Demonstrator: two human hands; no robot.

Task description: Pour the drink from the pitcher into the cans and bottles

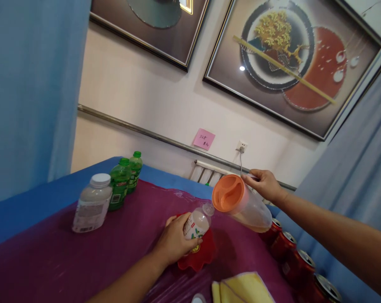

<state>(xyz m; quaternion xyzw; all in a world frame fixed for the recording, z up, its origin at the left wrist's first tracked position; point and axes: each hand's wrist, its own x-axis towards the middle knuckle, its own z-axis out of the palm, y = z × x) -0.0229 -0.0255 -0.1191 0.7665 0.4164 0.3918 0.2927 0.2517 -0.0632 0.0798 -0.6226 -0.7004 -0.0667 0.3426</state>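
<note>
"What are you working on?"
"A purple cover [130, 235] over blue cloth [165, 176]. Green bottles [119, 183] stand centre-left; red cans [299, 267] line the lower right, and a yellow cloth [244, 290] lies at bottom centre."

"And your hands?"
"Mid-frame, your left hand [173, 240] has its fingers wrapped around a clear bottle [198, 223]. Right of centre, your right hand [266, 185] has its fingers closed round the handle of a tilted pitcher [249, 210], its lid at the bottle's mouth; I can't tell whether they touch."

"Around you?"
"Blue curtains [29, 84] at both sides, framed pictures [272, 63] across the top, and a pink note [204, 139] on the wall [140, 80] near centre."
</note>
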